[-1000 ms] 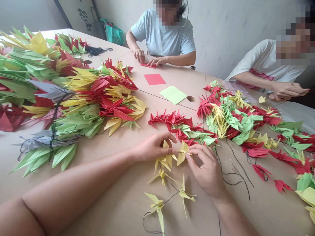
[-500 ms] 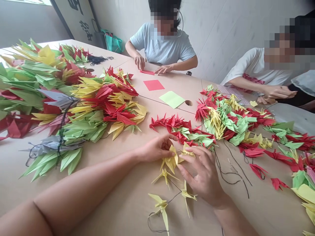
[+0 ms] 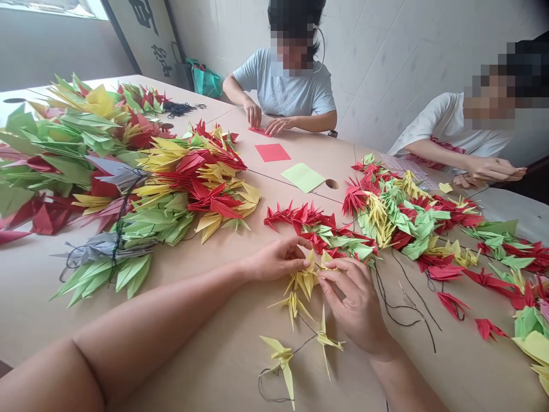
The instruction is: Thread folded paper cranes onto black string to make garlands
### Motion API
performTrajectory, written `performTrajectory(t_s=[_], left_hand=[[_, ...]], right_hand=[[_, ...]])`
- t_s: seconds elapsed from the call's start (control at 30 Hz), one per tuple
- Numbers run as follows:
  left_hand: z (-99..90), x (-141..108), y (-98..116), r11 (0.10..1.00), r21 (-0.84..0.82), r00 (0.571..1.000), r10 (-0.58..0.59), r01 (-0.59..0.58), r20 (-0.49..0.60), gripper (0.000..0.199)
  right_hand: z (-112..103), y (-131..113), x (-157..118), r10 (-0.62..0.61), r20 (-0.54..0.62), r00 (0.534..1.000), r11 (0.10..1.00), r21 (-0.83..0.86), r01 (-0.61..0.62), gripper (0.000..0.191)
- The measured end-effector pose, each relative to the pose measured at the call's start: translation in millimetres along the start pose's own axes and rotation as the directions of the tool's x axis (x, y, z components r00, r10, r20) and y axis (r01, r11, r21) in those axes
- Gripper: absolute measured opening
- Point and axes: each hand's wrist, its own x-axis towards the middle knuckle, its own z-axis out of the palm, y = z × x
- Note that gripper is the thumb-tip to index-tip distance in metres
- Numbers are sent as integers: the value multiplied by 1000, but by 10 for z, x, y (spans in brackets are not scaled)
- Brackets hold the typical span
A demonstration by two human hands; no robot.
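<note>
Threading or settling yellow paper cranes [image 3: 305, 282] on a dark thread [image 3: 304, 344] seems to be the step in hand. From the left, a large heap of coloured folded paper [image 3: 171, 220] lies on the counter [image 3: 214, 355], well apart from the fingers. Next, the left hand [image 3: 278, 260] has thumb and forefinger almost closed, pinching the top of these cranes, while its other fingers are loosely curled. Just below hang or lie three more, spread along the thread. Between both hands is a second yellow crane [image 3: 326, 260], and the right hand [image 3: 355, 300] holds it with closed fingertips, though the exact grip is partly hidden. I judge the next move calls for steady left fingers and a gentle, precise right pull.
</note>
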Motion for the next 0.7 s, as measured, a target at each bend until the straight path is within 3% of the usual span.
performTrajectory(t_s=[0.2,0.37,0.53,0.7], left_hand=[[-4,-22,18,1000,12,999,11,-12,33,45],[20,-54,63,986,168,999,1,-8,39,54],[6,-49,73,969,240,997,36,-53,74,50],[0,-45,68,945,326,1000,24,-27,15,49]], right_hand=[[2,61,-15,37,-26,999,999,-18,-38,7],[-4,83,-9,42,-37,998,999,-21,-42,7],[-4,127,-28,68,-22,997,997,-24,-69,9],[-2,168,-48,106,-18,994,992,-65,-107,8]])
